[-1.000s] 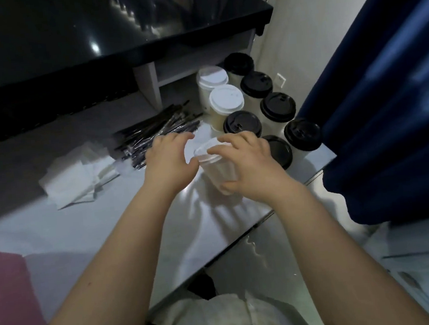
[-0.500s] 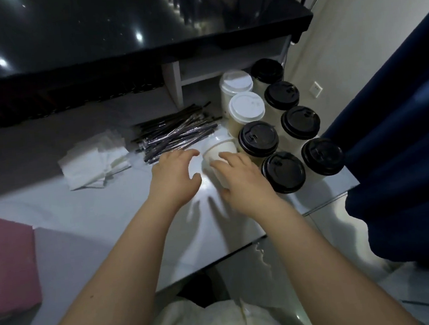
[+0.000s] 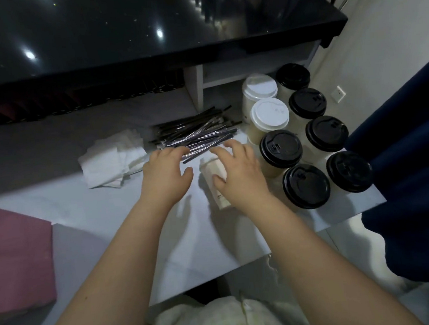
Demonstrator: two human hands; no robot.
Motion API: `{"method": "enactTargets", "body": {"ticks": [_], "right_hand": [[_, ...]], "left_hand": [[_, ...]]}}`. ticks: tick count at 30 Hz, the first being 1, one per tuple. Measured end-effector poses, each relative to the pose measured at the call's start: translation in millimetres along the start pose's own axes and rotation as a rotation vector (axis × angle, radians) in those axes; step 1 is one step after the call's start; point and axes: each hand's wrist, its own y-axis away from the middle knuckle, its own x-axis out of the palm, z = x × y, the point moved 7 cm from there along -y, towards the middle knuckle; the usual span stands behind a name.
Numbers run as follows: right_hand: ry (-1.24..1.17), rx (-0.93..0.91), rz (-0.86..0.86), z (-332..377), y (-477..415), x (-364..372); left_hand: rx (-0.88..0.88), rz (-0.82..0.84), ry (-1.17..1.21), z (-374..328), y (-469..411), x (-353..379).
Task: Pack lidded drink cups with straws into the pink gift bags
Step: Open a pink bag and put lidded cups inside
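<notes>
My right hand (image 3: 237, 170) grips a white paper cup (image 3: 215, 180) standing on the white table (image 3: 126, 233); fingers cover its top and the thumb presses its near side. My left hand (image 3: 166, 174) hovers just left of the cup with relaxed fingers, its fingertips over the near end of a pile of black wrapped straws (image 3: 197, 132). Right of the cup stand several lidded cups, two with white lids (image 3: 269, 115) and the others with black lids (image 3: 281, 148). A pink gift bag (image 3: 13, 257) lies flat at the left edge.
A stack of white napkins (image 3: 111, 159) lies left of the straws. A glossy black counter (image 3: 116, 27) overhangs the back of the table, with a white shelf divider (image 3: 195, 88) beneath. A dark blue curtain (image 3: 413, 169) hangs at the right past the table's edge.
Both hands and the white cup sit slightly farther out, nearer the straws. The view has tilted up and left, so more of the black counter and the pink bag show.
</notes>
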Motion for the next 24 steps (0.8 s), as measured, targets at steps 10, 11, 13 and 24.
{"method": "enactTargets", "body": {"ticks": [10,11,13,24], "right_hand": [[-0.120,0.132,0.280,11.6,-16.0,39.9],[-0.135,0.108,0.238,14.2,-15.2,37.2],[-0.213,0.050,0.143,20.0,-11.1,28.8],[-0.364,-0.190,0.042,59.0,43.3,-9.1]], "left_hand": [[-0.040,-0.016,0.016,20.1,-2.5,-12.4],[-0.048,-0.026,0.008,22.7,-1.4,-15.5],[-0.068,-0.051,0.006,27.5,2.3,-22.4],[-0.131,-0.186,-0.021,26.3,81.2,-58.7]]}}
